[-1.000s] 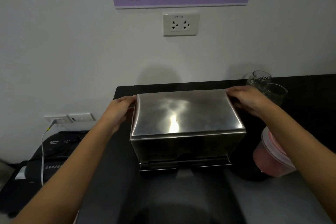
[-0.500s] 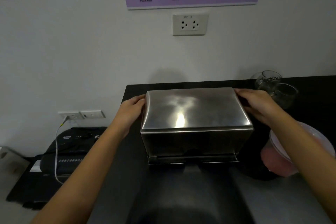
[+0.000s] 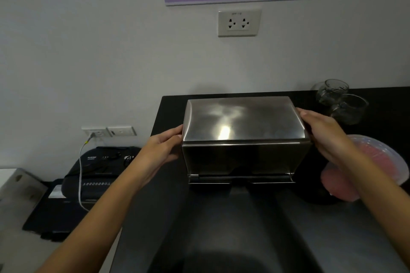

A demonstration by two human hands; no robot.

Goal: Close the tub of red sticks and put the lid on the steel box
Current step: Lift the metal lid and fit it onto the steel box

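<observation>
A steel box (image 3: 241,162) stands on the black counter (image 3: 221,217) with its shiny steel lid (image 3: 241,122) lying on top. My left hand (image 3: 159,150) touches the lid's left edge with its fingertips. My right hand (image 3: 321,133) presses flat against the lid's right edge, so the lid is held between both hands. Right of the box, partly behind my right forearm, stands the tub of red sticks (image 3: 337,182). A translucent cover (image 3: 381,157) lies across the tub's top.
Two empty glass jars (image 3: 332,93) (image 3: 350,108) stand at the back right, close behind my right hand. A black shredder (image 3: 99,168) with a white cable sits lower, left of the counter edge. A wall socket (image 3: 238,22) is above the box.
Both hands have slid from the lid's back corners toward its front corners. The view has shifted left, showing more of the tub's cover.
</observation>
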